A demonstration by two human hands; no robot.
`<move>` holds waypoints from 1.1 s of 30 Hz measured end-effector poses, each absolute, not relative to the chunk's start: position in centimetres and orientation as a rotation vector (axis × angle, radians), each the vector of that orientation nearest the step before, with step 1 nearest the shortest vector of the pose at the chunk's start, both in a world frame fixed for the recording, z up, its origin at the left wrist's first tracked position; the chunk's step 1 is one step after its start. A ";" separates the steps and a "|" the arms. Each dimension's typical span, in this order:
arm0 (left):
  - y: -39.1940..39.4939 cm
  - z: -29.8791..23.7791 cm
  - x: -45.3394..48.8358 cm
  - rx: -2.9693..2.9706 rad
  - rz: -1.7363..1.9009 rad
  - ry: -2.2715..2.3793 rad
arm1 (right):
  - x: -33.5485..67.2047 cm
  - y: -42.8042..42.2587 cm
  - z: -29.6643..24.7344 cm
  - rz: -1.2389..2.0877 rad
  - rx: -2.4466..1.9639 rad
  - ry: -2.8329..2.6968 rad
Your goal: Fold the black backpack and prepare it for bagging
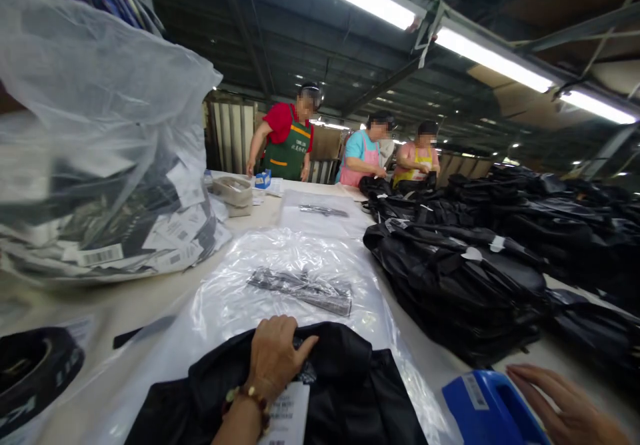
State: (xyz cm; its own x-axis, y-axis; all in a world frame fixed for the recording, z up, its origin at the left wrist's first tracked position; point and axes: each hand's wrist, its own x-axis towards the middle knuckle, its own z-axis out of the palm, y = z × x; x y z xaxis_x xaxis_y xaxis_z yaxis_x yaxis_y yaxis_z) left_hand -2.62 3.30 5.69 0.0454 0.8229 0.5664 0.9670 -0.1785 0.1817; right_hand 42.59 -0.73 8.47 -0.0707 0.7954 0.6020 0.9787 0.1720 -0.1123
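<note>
A black bag with a smooth, leather-like surface lies at the bottom centre, on clear plastic bags. My left hand grips its upper edge, fingers curled over and thumb out to the right. A white printed tag lies on the bag beside my left wrist, partly covered by it. At the lower right, my right hand has its fingers stretched out along the side of a blue plastic box bearing a white barcode label. The fingertips seem to touch its upper edge.
Stacked black bags cover the right side. A large translucent sack of printed tags stands left, above a black roll. Further back are a beige container and a small blue box. Three people stand across the table.
</note>
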 end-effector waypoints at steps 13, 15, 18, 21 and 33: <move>-0.7 11.7 -0.3 -1.847 -1.314 -1.140 | 17.8 13.3 7.1 -0.100 -0.205 -2.910; -0.5 12.0 -0.2 -1.826 -1.353 -1.064 | 16.9 13.6 6.3 -0.003 -0.061 -2.974; -0.2 12.1 -0.3 -1.809 -1.377 -1.042 | 16.1 13.9 4.6 0.172 0.013 -3.002; -0.2 12.1 -0.4 -1.836 -1.350 -1.092 | 16.0 14.5 3.2 0.275 -0.090 -2.994; 0.3 9.1 -1.1 -1.878 -1.334 -1.320 | 15.6 16.4 2.6 0.620 -0.516 -2.691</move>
